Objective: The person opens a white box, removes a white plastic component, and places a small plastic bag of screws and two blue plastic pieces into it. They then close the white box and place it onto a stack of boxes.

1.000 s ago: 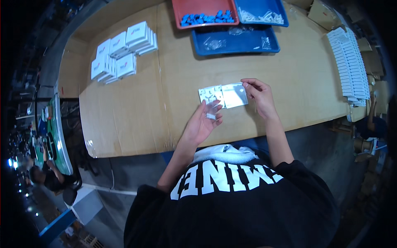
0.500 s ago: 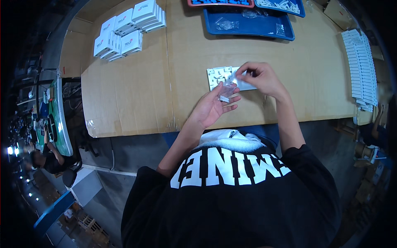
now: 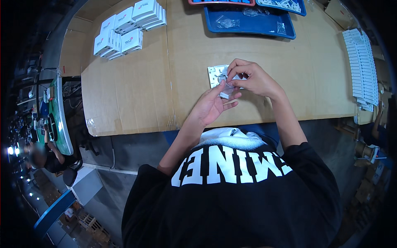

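Observation:
A small clear plastic bag (image 3: 226,89) with white pieces in its lower end rests in my left hand (image 3: 208,105), the thumb pressing on it and the other fingers partly spread beneath. My right hand (image 3: 253,79) pinches at the bag's upper edge, its fingertips close to my left thumb. Under and beyond both hands lies an open white plastic case (image 3: 213,73) on the cardboard-covered table; my right hand hides most of its right half.
White boxes (image 3: 132,39) are stacked at the far left. A blue tray (image 3: 252,29) holds several clear bags; behind it are a red tray (image 3: 223,2) and another blue tray (image 3: 304,9) with white parts. White cases (image 3: 360,68) stand in rows at right. A person (image 3: 51,155) sits far left.
My right hand has moved left and slightly down, from beside the bag onto its upper edge. The left hand stays nearly in place, still holding the bag.

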`<state>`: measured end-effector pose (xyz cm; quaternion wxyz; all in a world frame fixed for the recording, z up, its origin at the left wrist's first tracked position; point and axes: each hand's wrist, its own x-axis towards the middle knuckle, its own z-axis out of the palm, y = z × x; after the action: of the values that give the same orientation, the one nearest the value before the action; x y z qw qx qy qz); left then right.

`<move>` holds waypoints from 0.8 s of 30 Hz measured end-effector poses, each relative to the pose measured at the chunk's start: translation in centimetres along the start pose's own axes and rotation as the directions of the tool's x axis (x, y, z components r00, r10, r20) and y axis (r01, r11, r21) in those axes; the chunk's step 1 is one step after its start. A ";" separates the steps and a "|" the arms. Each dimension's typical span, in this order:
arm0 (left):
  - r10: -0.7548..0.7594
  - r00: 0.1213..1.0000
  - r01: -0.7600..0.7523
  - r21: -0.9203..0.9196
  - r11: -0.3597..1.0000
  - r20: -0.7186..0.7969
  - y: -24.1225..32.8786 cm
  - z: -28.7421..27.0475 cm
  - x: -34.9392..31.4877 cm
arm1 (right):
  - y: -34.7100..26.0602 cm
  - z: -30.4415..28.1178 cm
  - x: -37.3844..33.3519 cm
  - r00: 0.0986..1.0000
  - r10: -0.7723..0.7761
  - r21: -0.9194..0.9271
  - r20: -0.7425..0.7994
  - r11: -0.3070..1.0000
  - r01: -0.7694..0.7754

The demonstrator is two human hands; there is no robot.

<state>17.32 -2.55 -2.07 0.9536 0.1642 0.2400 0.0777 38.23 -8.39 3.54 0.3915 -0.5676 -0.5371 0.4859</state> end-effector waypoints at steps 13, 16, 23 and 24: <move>0.128 0.986 -0.112 0.139 0.984 -0.106 0.9 0.8 -1.0 | -0.9 -0.1 0.0 0.970 0.006 -0.182 0.242 0.982 0.039; 0.189 0.979 -0.159 0.288 0.944 -0.080 1.0 1.3 -1.3 | -0.8 -0.6 -0.1 0.990 -0.058 -0.158 0.128 0.984 0.078; 0.451 0.892 -0.318 0.664 0.677 -0.033 1.1 2.1 -1.5 | -1.2 0.0 -0.5 0.994 0.094 0.022 -0.053 0.995 -0.093; 0.477 0.878 -0.328 0.674 0.662 -0.042 1.2 2.3 -1.6 | -0.9 0.7 -0.5 0.987 0.099 0.121 -0.129 0.989 -0.084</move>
<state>16.93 -2.49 0.97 0.7632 0.5231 0.3109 0.2173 37.40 -8.84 4.33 0.4362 -0.5997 -0.4539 0.4940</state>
